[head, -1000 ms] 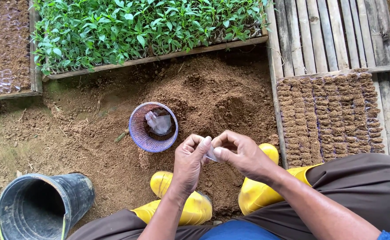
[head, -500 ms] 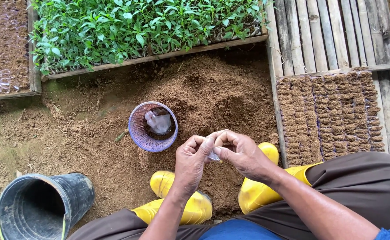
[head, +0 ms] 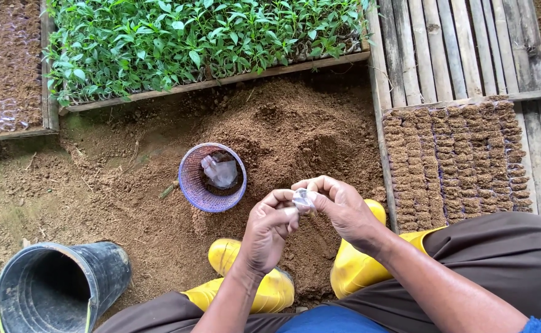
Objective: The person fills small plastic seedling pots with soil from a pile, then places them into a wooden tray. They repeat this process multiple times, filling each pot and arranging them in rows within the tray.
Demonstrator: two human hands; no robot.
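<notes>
Both my hands meet over the brown soil heap (head: 283, 132), pinching one small clear plastic bag (head: 302, 198) between their fingertips. My left hand (head: 268, 229) grips its lower left side. My right hand (head: 339, 208) holds its upper right edge with thumb and forefinger. A purple mesh basket (head: 191, 184) holding more clear bags (head: 220, 171) stands just left of my hands on the soil.
Yellow boots (head: 264, 290) rest on the soil below my hands. A black bucket (head: 61, 287) stands at the lower left. A wooden tray of green seedlings (head: 190, 37) lies at the top, and rows of soil-filled bags (head: 458, 160) on bamboo slats (head: 462, 43) at right.
My hands have shifted slightly right and up, and the clear bag now shows more openly between the fingertips. Nothing else has moved.
</notes>
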